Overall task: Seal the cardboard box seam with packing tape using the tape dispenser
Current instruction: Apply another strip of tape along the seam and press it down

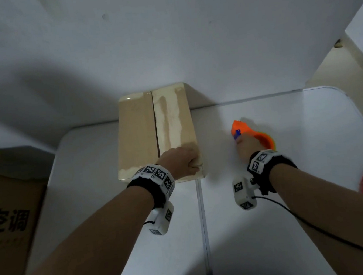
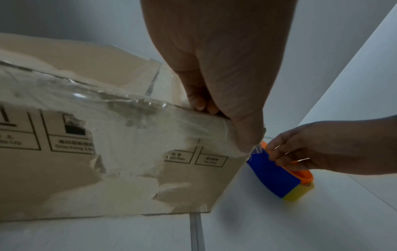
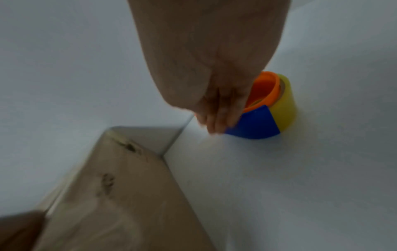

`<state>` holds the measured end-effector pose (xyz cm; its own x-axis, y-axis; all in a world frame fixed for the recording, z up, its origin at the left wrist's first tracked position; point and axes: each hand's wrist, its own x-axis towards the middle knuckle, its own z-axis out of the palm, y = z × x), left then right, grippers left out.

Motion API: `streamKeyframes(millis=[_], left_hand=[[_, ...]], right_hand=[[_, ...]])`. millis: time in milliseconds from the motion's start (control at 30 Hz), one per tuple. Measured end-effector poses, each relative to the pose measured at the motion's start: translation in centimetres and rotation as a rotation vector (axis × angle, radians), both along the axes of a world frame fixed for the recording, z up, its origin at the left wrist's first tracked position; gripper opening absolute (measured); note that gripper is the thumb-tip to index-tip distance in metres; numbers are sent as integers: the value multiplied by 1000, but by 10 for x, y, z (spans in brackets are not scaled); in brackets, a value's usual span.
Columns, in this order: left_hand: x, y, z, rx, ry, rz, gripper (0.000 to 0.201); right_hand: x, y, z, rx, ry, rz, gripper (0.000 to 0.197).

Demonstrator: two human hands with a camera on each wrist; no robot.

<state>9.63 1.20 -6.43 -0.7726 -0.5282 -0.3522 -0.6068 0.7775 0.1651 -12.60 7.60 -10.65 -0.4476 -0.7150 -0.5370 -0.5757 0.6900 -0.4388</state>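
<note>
Head view, left to right: a big brown carton (image 1: 9, 220) stands beside the white table (image 1: 273, 228). On the table, against the wall, lies the cardboard box (image 1: 149, 131), its top seam open. The left hand (image 1: 184, 162) curls its grip over the box's near right corner. Just right, the right hand (image 1: 246, 145) closes on the orange tape dispenser (image 1: 240, 128), which rests on the table.
</note>
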Motion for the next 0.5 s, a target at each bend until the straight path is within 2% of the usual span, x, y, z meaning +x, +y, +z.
streamKeyframes(millis=[100, 200, 267, 400, 500], left_hand=[[1, 1, 1, 7, 29, -9, 33], [5, -3, 5, 49, 44, -44, 32], [9, -4, 6, 74, 67, -61, 28], [13, -1, 5, 98, 143, -67, 17], [12, -1, 5, 116, 139, -77, 20]], right_hand=[[30, 8, 17, -87, -327, 81, 32], [52, 17, 23, -116, -414, 46, 34], [68, 21, 30, -154, -393, 100, 35], [93, 20, 47, -97, -161, 275, 21], [106, 13, 63, -40, -146, 340, 24]])
